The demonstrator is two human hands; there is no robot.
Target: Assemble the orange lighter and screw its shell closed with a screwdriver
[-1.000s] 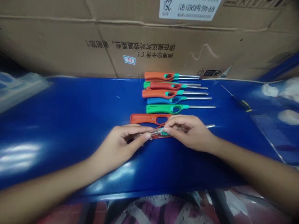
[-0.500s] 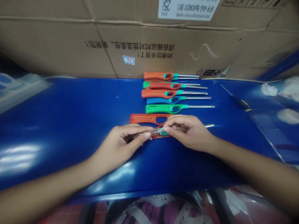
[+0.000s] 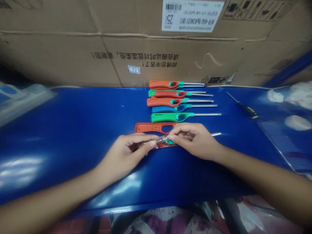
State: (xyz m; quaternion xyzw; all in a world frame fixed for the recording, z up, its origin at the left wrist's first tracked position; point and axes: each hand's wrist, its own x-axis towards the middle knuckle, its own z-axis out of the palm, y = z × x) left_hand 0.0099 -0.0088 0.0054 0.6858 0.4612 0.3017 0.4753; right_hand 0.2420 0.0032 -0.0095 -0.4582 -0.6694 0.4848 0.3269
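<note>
My left hand [image 3: 133,148] pinches a small clear fuel tank [image 3: 159,140] between thumb and forefinger. Its right end meets a teal part [image 3: 170,141], where the closed fingertips of my right hand [image 3: 192,138] grip. Both pieces are held over an orange-red lighter half [image 3: 167,146], whose metal tube [image 3: 216,134] pokes out beyond my right hand. Just behind lies the other orange-red casing half [image 3: 147,127], inner side up, its right end covered by my right hand. My fingers hide most of the lower half.
Several finished-looking stick lighters lie in a stack behind, the nearest a green lighter [image 3: 170,117]. A screwdriver [image 3: 246,109] rests at the right, near white crumpled material [image 3: 275,96]. A large cardboard box [image 3: 73,61] stands along the back of the blue table [image 3: 80,120].
The camera view has tilted slightly, so everything sits a little lower in the picture. Both hands keep nearly the same grip on the clear tank and the teal part.
</note>
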